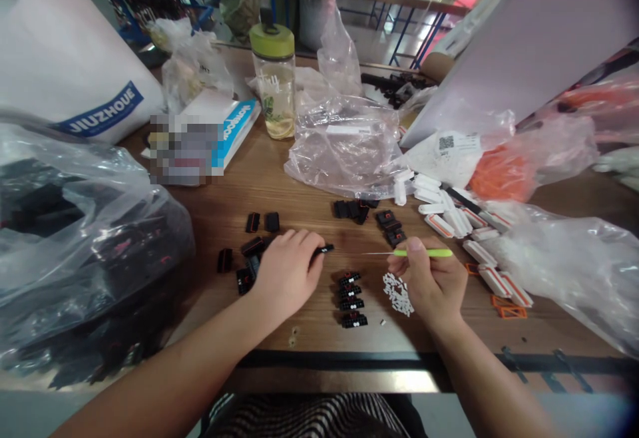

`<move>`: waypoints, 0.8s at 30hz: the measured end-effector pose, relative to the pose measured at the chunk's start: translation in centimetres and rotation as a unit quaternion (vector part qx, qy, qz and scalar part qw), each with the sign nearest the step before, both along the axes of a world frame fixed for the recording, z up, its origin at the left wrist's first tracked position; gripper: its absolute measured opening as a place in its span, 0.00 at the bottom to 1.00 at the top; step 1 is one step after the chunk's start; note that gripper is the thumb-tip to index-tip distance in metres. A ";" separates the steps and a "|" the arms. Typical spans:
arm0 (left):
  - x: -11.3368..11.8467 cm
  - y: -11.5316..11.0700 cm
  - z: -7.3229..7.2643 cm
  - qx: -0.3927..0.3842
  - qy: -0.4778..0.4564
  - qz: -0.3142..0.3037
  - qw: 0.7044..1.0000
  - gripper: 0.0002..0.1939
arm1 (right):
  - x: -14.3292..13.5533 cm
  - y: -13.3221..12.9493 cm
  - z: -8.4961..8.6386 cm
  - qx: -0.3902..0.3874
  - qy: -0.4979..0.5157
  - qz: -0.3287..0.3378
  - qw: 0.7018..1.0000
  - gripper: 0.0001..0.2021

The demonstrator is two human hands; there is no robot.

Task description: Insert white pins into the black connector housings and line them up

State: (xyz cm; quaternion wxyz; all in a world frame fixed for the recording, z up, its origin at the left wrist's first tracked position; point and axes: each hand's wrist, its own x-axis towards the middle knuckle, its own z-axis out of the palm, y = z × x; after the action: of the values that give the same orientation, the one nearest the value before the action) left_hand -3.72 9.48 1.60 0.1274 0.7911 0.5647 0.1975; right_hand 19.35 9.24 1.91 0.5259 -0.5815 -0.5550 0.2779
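Observation:
My left hand [288, 270] is closed round a black connector housing [324, 249], whose end sticks out past the fingertips. In my right hand [433, 283] is a thin pick with a yellow-green handle [439, 252]; its fine metal tip points left toward the housing, apart from it. Between the hands, several black connectors with white plugs [353, 319] stand in a column. A heap of small white pins [398, 293] lies just left of my right hand. More black housings [252, 222] lie around my left hand.
A large clear bag of black parts [100, 258] fills the left side. White housings with orange strips [452, 215] and orange frames [509, 307] lie at the right. A crumpled clear bag [344, 152] and a green-lidded bottle [274, 85] stand behind. The table edge [319, 360] is near me.

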 end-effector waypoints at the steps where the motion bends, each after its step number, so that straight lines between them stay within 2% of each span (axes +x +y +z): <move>1: -0.7 0.1 0.5 0.008 0.030 0.025 0.999 0.03 | 0.2 0.1 -0.2 0.002 -0.002 0.002 1.000 0.16; 3: -1.7 0.2 1.4 0.028 0.070 0.078 0.994 0.03 | 0.5 0.2 -0.5 0.008 -0.003 0.006 1.000 0.15; 5: -2.0 0.0 1.9 0.066 0.054 0.085 0.993 0.03 | 0.6 0.3 -0.7 0.012 0.004 0.009 1.000 0.14; 6: -1.7 -0.2 2.0 0.082 0.024 0.060 0.995 0.03 | 0.6 0.3 -0.7 0.013 0.006 0.012 1.000 0.13; 8: -0.8 -0.7 1.7 0.076 -0.061 -0.034 0.995 0.04 | 0.6 0.3 -0.6 0.020 0.000 0.020 1.000 0.13; 10: 0.4 -1.2 1.0 0.017 -0.138 -0.124 0.982 0.05 | 0.4 0.1 -0.3 0.033 -0.020 0.030 0.999 0.12; 12: 1.4 -1.5 0.2 -0.040 -0.172 -0.158 0.972 0.07 | 0.3 -0.1 0.1 0.048 -0.044 0.037 0.997 0.12; 17: 2.0 -1.1 -1.1 -0.080 -0.160 -0.151 0.972 0.07 | 0.2 -0.3 0.8 0.054 -0.076 0.053 0.994 0.13; 24: 1.8 -0.6 -1.3 -0.079 -0.149 -0.126 0.978 0.06 | -0.1 -0.7 0.7 -0.030 -0.048 0.129 0.990 0.13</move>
State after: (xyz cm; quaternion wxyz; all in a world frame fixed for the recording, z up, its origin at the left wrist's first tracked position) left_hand -1.93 8.83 0.28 0.2965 0.8049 0.4491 0.2502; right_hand 19.26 8.51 2.56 0.4411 -0.5332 -0.6412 0.3314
